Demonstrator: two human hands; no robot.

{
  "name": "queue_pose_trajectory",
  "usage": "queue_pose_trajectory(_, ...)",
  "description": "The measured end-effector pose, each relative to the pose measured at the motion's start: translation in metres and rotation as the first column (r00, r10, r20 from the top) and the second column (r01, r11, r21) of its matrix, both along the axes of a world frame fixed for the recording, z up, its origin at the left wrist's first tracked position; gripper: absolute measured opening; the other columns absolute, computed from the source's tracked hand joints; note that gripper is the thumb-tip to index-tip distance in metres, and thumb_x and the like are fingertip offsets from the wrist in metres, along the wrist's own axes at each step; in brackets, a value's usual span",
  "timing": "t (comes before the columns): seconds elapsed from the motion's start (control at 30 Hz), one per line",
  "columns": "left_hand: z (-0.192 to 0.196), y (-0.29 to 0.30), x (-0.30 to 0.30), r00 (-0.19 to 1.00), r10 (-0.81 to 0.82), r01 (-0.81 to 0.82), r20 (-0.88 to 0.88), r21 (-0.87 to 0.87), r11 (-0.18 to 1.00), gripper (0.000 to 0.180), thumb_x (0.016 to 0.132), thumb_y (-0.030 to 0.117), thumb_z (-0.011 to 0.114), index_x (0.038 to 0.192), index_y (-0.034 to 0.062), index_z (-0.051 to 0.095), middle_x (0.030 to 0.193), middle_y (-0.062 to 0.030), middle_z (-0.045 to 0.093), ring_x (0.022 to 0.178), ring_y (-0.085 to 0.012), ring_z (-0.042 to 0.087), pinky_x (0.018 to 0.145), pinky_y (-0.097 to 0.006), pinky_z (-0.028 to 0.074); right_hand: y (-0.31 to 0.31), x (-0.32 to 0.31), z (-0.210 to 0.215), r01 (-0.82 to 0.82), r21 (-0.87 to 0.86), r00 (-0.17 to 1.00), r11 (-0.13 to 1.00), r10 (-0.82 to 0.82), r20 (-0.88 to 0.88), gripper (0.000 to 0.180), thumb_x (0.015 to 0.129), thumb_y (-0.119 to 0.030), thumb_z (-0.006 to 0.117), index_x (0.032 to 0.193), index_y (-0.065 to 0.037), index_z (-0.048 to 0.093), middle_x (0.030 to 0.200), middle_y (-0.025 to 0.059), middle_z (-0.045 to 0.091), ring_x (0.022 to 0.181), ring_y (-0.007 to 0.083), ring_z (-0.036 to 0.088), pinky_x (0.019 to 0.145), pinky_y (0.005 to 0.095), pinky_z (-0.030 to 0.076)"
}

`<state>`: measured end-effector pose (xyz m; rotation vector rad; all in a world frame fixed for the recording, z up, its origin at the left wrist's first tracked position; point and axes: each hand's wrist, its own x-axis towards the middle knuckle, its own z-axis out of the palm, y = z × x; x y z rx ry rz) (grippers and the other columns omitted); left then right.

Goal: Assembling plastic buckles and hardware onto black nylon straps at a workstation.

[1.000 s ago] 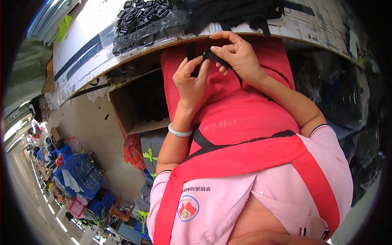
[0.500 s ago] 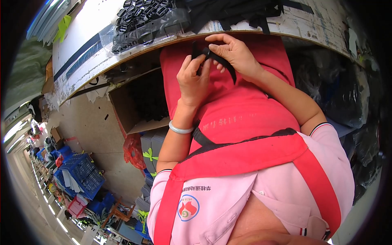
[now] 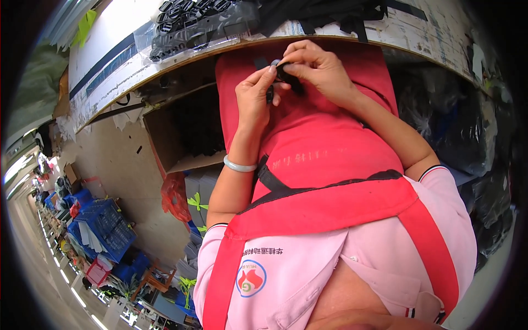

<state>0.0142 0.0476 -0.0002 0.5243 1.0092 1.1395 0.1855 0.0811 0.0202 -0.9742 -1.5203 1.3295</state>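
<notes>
Both of my hands meet over my red apron, just below the table edge. My left hand (image 3: 254,99) is closed in a pinch on a small black piece (image 3: 270,94) that looks like a plastic buckle, mostly covered by the fingers. Thumb and fingers of my right hand (image 3: 322,71) pinch a black webbing strap (image 3: 297,85), whose short end hangs under them. The fingertips of the two hands nearly touch, and how strap and buckle join is hidden there. On the table lie a pile of black buckles (image 3: 190,14) and several black straps (image 3: 319,10).
A clear plastic bag (image 3: 203,38) lies by the table's front edge (image 3: 181,71). Under the table stands an open cardboard box (image 3: 159,137) with dark contents. Dark plastic bags (image 3: 456,121) fill the right side. Blue crates (image 3: 110,231) and a red bag (image 3: 175,198) are at the left.
The strap's long tail, which hung to the right below my right hand, is now drawn up short. My fingertips have come closer together, and my right hand has risen slightly.
</notes>
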Motion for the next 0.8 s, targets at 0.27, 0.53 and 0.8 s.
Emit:
queue_pose_trajectory(0.27,0.007,-0.004,0.002,0.966,0.114,-0.086,-0.234,0.125,0.988,0.022,0.092,0.014,0.065,0.105,-0.0036,0.068,0.086,-0.0087,0.070,0.053,-0.0093,0.057,0.042,-0.020,0.040,0.002,0.007,0.037,-0.031,-0.405,0.996,0.914,0.061,0.060,0.017,0.091,-0.017,0.067,0.093,0.000,0.064,0.073,0.0026,0.065,0.050,0.0043,0.055,0.046,0.0183,0.045)
queue_pose_trajectory(0.53,0.001,-0.011,0.006,0.858,0.201,-0.053,-0.472,0.308,0.950,0.016,0.084,0.006,0.073,0.100,0.0007,0.072,0.088,-0.0026,0.066,0.067,-0.0062,0.056,0.058,-0.019,0.042,0.000,0.005,0.012,-0.066,-0.544,0.996,0.836,0.088,0.016,0.017,0.092,-0.018,0.066,0.086,-0.004,0.059,0.068,0.0008,0.062,0.047,0.0032,0.052,0.043,0.0169,0.041)
queue_pose_trajectory(0.8,-0.006,-0.010,0.003,0.848,0.235,-0.020,-0.476,0.414,0.910,0.019,0.084,0.001,0.071,0.103,0.0020,0.071,0.079,0.0025,0.059,0.053,-0.0022,0.050,0.046,-0.017,0.037,-0.002,0.000,0.000,-0.039,-0.510,0.984,0.859,-0.056,-0.168,0.018,0.093,-0.017,0.064,0.093,0.000,0.060,0.078,0.0054,0.063,0.057,0.0097,0.061,0.050,0.0224,0.053)
